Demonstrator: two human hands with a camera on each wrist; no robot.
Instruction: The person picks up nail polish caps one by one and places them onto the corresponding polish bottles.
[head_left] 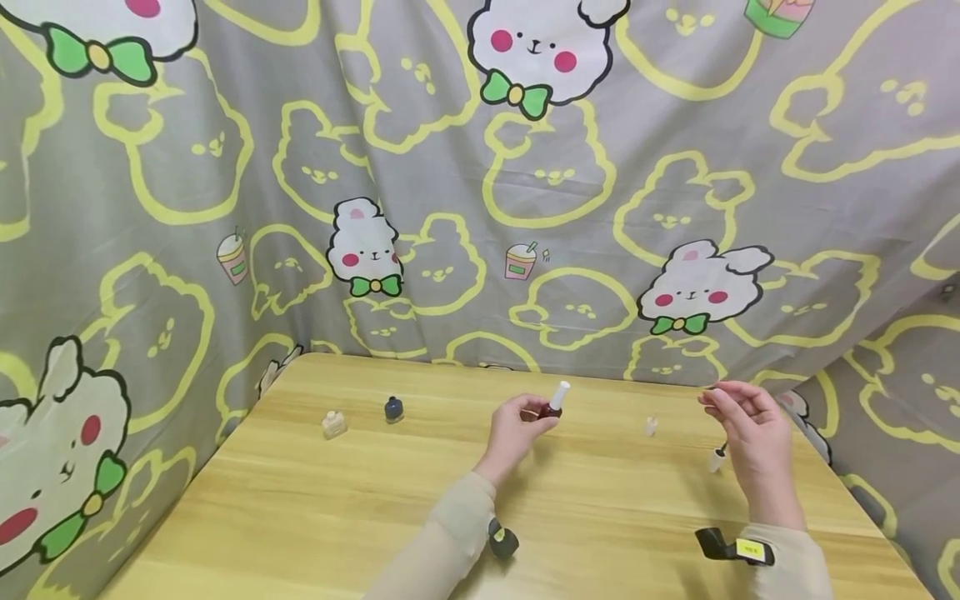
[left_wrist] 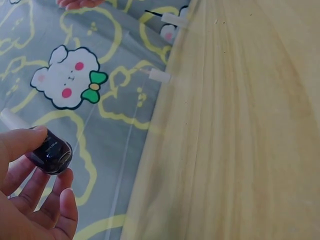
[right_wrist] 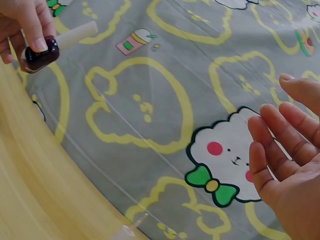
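Observation:
My left hand (head_left: 517,429) grips a dark red nail polish bottle (left_wrist: 52,152) with a long white cap (head_left: 561,395), held above the table and tilted. In the left wrist view the thumb lies along the bottle with fingers beneath it. My right hand (right_wrist: 292,155) is raised over the table's right side, fingers loosely bent, and nothing shows in it. Below and beside it stands a white cap (head_left: 717,461) with a dark brush pointing up. Another white brush cap (head_left: 651,427) stands upright farther left, its brush pale in the left wrist view.
Toward the left of the wooden table (head_left: 300,508) stand a pale nail polish bottle (head_left: 334,425) and a dark blue one (head_left: 393,409), both without tall caps. A patterned grey curtain (head_left: 442,183) hangs behind the table's back edge. Each wrist wears a black camera (head_left: 502,540).

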